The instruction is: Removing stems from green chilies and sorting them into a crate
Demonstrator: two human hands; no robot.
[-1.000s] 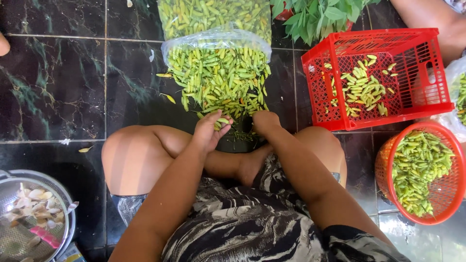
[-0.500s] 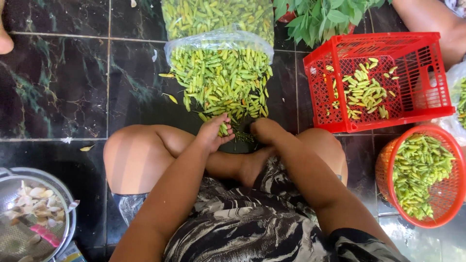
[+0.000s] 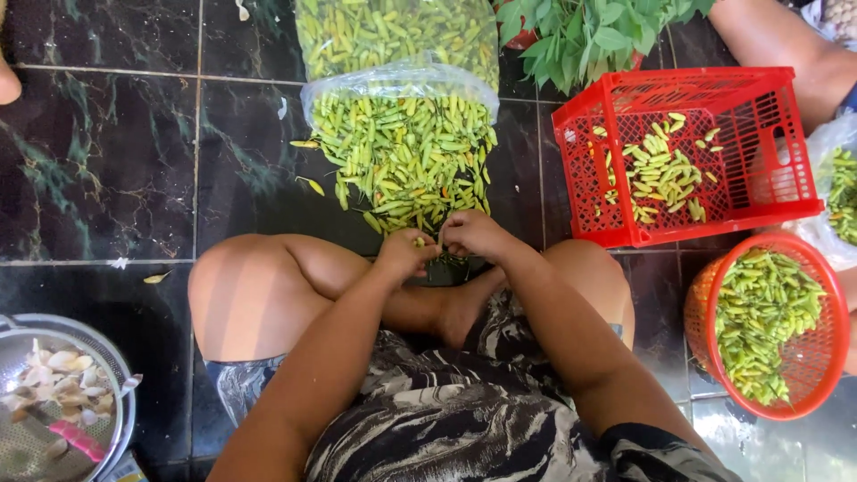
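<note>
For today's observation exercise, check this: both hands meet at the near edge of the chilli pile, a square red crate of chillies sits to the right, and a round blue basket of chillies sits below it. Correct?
Not quite. The head view shows the round basket is red-orange, not blue. The rest holds: left hand and right hand meet at the chilli pile, with the square red crate to the right.

A clear plastic bag [image 3: 399, 82] of green chilies is lying open on the dark marble floor, spilling toward the person's crossed legs. A second, fuller clear bag [image 3: 393, 31] is sitting just behind it. Another clear bag [image 3: 835, 183] is showing at the right edge.
</note>
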